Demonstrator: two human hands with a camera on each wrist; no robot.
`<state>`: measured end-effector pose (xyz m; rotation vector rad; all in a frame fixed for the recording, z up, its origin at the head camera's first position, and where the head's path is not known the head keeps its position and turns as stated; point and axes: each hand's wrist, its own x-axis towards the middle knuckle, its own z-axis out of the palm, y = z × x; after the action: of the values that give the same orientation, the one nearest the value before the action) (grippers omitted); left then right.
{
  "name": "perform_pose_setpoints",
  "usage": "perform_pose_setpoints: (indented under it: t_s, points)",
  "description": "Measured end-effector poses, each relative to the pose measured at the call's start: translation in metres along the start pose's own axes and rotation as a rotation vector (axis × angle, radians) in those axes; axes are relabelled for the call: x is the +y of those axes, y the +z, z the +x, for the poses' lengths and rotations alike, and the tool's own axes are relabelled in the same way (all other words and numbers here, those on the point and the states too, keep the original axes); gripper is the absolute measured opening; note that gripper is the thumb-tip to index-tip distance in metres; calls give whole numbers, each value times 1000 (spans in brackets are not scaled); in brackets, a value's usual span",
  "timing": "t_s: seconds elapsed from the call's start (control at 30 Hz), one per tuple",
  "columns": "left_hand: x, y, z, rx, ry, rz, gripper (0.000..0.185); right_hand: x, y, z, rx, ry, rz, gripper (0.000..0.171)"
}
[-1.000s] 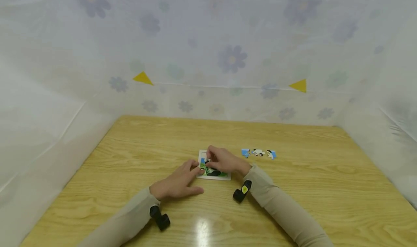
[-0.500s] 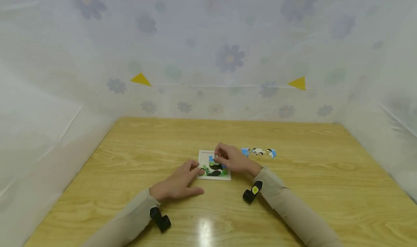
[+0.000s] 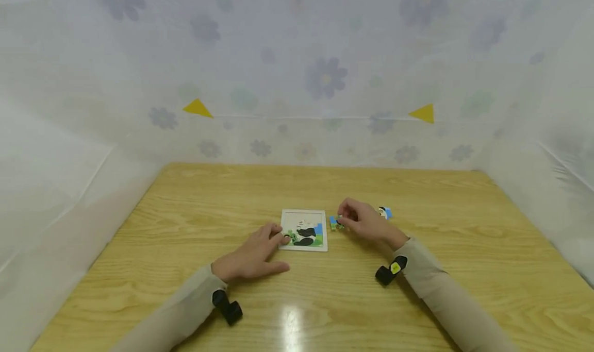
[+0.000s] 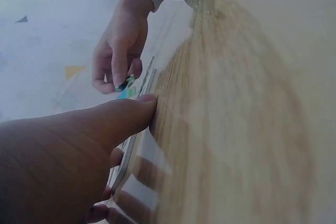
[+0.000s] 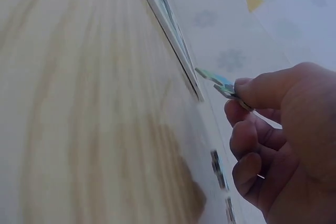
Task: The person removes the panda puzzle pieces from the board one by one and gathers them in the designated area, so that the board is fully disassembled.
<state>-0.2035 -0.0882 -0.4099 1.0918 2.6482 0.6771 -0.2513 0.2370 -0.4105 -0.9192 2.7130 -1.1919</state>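
Head view: a blue-green puzzle piece (image 3: 335, 222) is pinched in the right hand (image 3: 366, 222), just right of the puzzle board (image 3: 303, 230) on the tabletop (image 3: 195, 207). Board's left edge is touched by the left hand (image 3: 250, 256), fingers relaxed.

The right hand (image 3: 366, 222) hides most of the loose blue puzzle pieces (image 3: 386, 213) behind it; the small blue-green pinched piece (image 5: 220, 84) shows blurred.

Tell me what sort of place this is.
Probably a small screened-off recording booth, not a home: a bare wooden table is walled on three sides by flower-print plastic sheeting with yellow triangle markers, and only a small panda puzzle lies between the hands.
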Motion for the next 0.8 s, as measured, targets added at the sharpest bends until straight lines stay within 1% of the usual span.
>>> perform_pose_setpoints:
  t_s: [0.17,0.33,0.53,0.67,0.8]
  points:
    - [0,-1,-1,-3,0,0,59,5,-12,-10,-20,38,-11,5]
    - [-1,-1,-1,-3,-6,-12,59,9,-19,-16,-27,35,-49,5]
    - [-2,0,0,9,2,0,58,14,-20,-20,-22,33,-103,8]
    - [-2,1,2,9,5,-4,57,16,-19,-22,-22,67,-127,8]
    - [-3,2,1,8,-4,-6,57,18,-18,-20,-26,90,-122,8]
